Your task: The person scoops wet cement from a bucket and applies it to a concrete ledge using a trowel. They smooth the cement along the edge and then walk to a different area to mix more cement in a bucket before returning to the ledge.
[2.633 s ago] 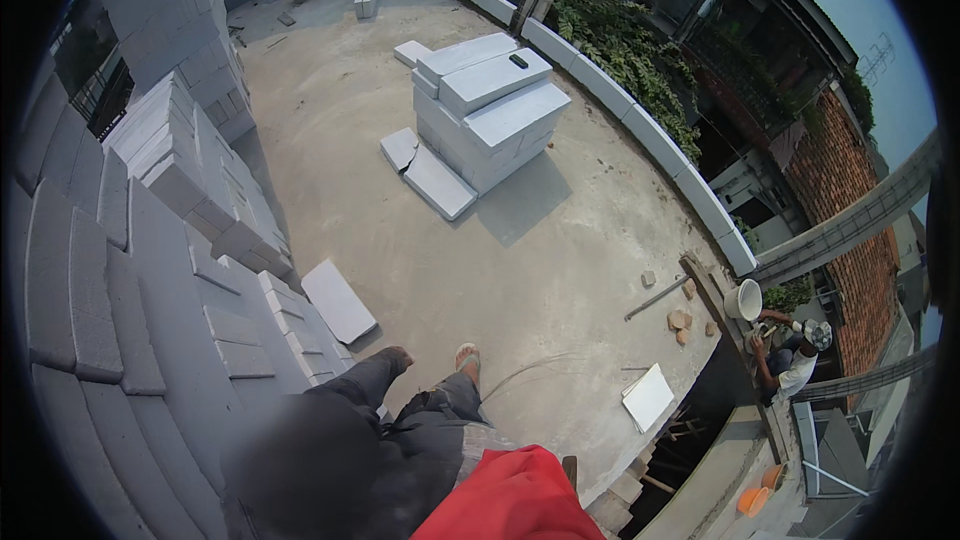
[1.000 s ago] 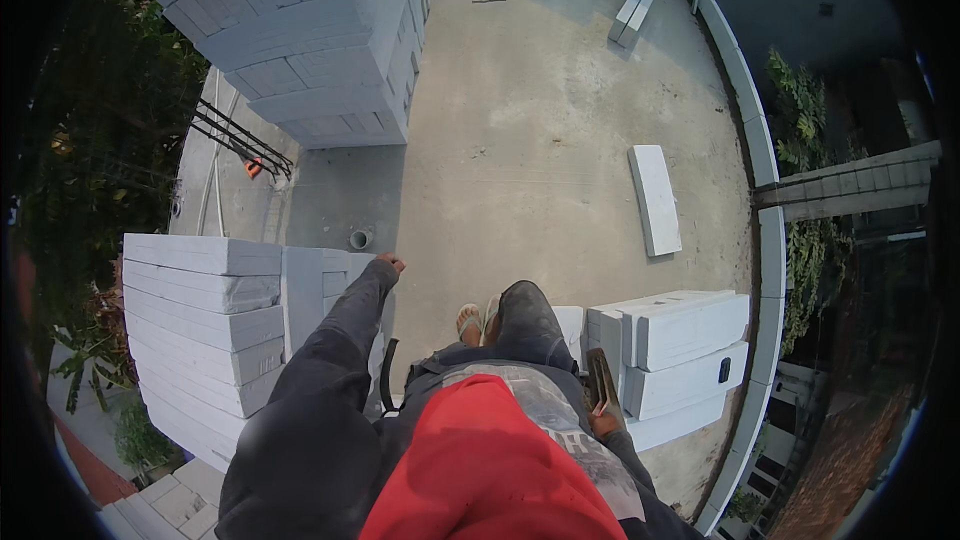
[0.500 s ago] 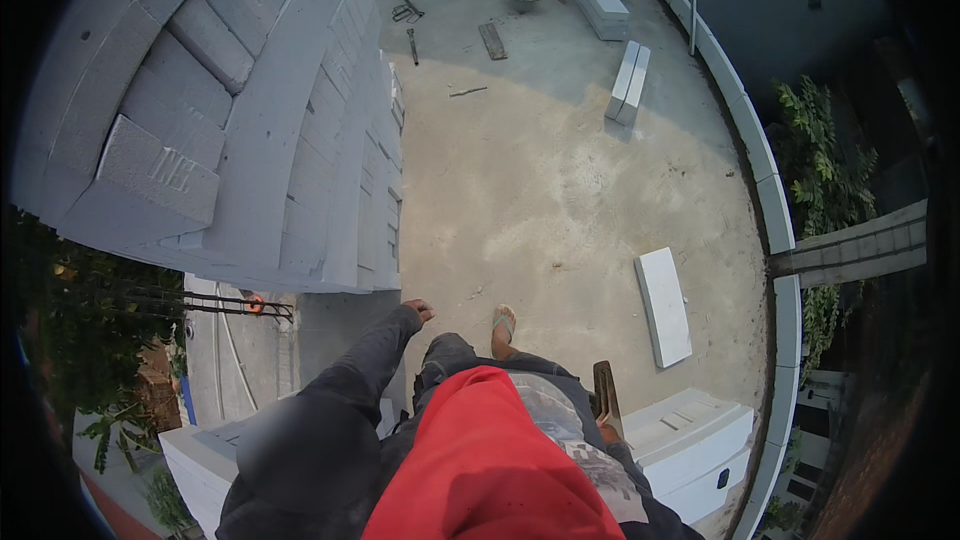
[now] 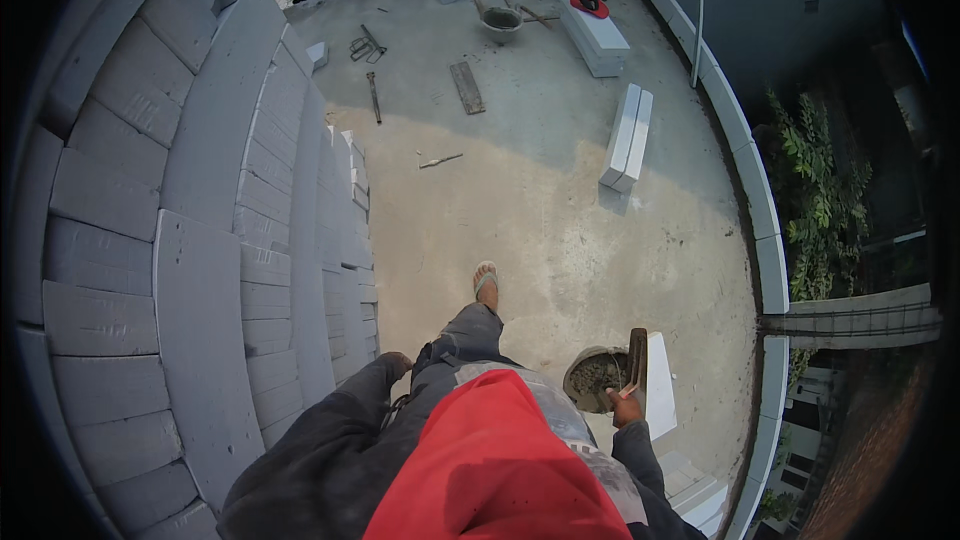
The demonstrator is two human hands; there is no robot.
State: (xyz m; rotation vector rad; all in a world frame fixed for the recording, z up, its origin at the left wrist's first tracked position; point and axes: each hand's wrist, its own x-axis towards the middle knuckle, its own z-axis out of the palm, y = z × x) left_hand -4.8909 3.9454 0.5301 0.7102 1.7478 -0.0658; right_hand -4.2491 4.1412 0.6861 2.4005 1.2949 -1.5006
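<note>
My right hand (image 4: 626, 407) is closed at my right side, with a bucket (image 4: 570, 387) of grey mortar (image 4: 600, 378) hanging by it on a thin wire handle. A long, narrow, mortar-stained brown tool (image 4: 638, 355) stands up from the same hand; its exact kind is unclear. My left hand (image 4: 400, 364) hangs by my left hip, nearest to the block stack, and its fingers are mostly hidden. One foot in a flip-flop (image 4: 486, 282) is stretched out ahead on the concrete floor.
A tall stack of white blocks (image 4: 205, 210) rises close on my left. More blocks lie ahead (image 4: 627, 140) and farther off, under a red-and-black item (image 4: 589, 5). A mortar basin (image 4: 501, 22), a board (image 4: 467, 88) and metal tools (image 4: 374, 97) are on the floor. A low block wall (image 4: 770, 270) borders the right.
I have walked forward alongside the stack. My right hand has swung forward, bringing the mortar bucket and brown tool into fuller view. My left hand has moved back toward my hip.
</note>
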